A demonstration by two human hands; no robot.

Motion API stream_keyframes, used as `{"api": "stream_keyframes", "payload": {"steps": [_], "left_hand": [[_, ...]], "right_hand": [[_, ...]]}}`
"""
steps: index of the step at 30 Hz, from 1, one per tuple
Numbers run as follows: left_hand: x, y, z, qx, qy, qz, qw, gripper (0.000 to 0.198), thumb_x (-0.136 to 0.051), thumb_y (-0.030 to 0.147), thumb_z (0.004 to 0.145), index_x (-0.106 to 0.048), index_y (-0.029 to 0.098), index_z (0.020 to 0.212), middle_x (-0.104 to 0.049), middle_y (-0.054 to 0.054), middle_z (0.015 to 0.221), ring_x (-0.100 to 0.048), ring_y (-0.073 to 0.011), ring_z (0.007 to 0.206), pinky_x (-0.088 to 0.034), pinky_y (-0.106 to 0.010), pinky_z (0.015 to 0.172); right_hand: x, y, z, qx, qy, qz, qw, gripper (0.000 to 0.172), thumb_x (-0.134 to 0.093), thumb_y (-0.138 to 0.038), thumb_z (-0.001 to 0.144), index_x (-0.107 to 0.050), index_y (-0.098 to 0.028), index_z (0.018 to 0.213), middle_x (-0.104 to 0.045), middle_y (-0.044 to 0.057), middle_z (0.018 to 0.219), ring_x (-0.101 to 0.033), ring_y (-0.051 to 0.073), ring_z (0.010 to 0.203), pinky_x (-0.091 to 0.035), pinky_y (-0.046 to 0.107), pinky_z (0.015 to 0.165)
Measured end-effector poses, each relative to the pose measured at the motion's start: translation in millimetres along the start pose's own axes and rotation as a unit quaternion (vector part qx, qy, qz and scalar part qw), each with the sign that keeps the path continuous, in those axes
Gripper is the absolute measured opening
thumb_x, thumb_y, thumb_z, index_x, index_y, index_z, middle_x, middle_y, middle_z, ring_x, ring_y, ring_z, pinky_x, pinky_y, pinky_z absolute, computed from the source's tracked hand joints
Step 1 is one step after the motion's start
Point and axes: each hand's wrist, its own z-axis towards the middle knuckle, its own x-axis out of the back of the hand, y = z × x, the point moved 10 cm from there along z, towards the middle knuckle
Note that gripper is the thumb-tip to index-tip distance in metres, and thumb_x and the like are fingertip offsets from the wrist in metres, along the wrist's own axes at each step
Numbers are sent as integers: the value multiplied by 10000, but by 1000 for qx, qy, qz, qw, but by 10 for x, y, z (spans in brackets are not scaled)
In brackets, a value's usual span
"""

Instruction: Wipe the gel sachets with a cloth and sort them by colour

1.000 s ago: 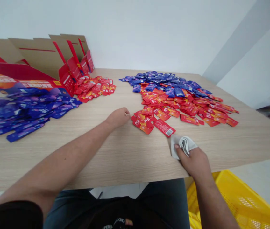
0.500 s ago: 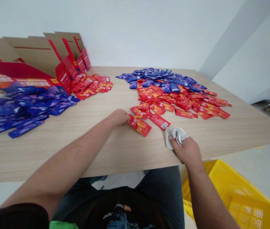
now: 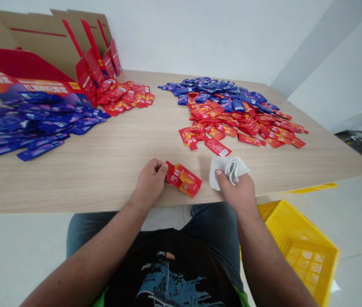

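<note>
Between thumb and fingers, my left hand [image 3: 150, 181] pinches one end of a red sachet [image 3: 185, 179] with orange fruit printed on it. The sachet is close over the front part of the table, its printed face up. My right hand [image 3: 238, 189] grips a folded white cloth [image 3: 229, 170], rolled at its top, just right of the sachet. Beyond both hands lies a spread pile of red sachets [image 3: 213, 113]. A heap of blue sachets [image 3: 219, 91] lies behind and partly over it.
On the left, blue sachets [image 3: 40, 123] lie in front of open printed cartons [image 3: 49, 87]. A smaller group of red sachets [image 3: 126, 97] sits beside the cartons. Below the front edge of the wooden table [image 3: 110, 170], at right, stands a yellow plastic crate [image 3: 299, 247].
My left hand has drawn the red sachet away from the pile, towards me. My right hand, still holding the cloth, has moved nearer to it. The view has tilted down.
</note>
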Motion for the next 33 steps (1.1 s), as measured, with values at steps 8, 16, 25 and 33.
{"api": "stream_keyframes", "payload": {"steps": [8, 16, 25, 33], "left_hand": [[-36, 62, -55, -23, -26, 90, 995, 147, -542, 322, 903, -553, 223, 795, -616, -4, 694, -565, -159, 638, -436, -269, 554], [-43, -122, -53, 25, -9, -45, 999, 137, -484, 340, 945, -492, 228, 865, -628, -16, 784, -616, -157, 655, -492, -268, 549], [53, -2, -43, -25, 19, 52, 998, 153, -522, 336, 924, -515, 231, 813, -586, -6, 703, -556, -169, 659, -441, -285, 571], [33, -82, -60, -2, 33, -49, 998, 136, -500, 354, 941, -473, 242, 868, -587, 0, 768, -576, -160, 661, -483, -271, 554]], "right_hand": [[-754, -1062, -219, 130, -118, -61, 983, 319, -533, -420, 920, -640, -198, 1122, -719, 94, 1030, -670, 241, 957, -481, 309, 795], [-423, -169, -64, 12, -110, -188, 976, 380, -508, -464, 927, -686, -161, 1074, -732, 151, 969, -689, 284, 882, -467, 338, 721], [-824, -1009, -274, 155, -139, -123, 970, 292, -540, -408, 914, -636, -187, 1079, -715, 98, 1004, -665, 245, 956, -483, 310, 810], [-355, -319, -145, 47, -92, -147, 984, 368, -497, -471, 939, -682, -182, 1073, -729, 119, 977, -681, 269, 906, -476, 333, 760]]}}
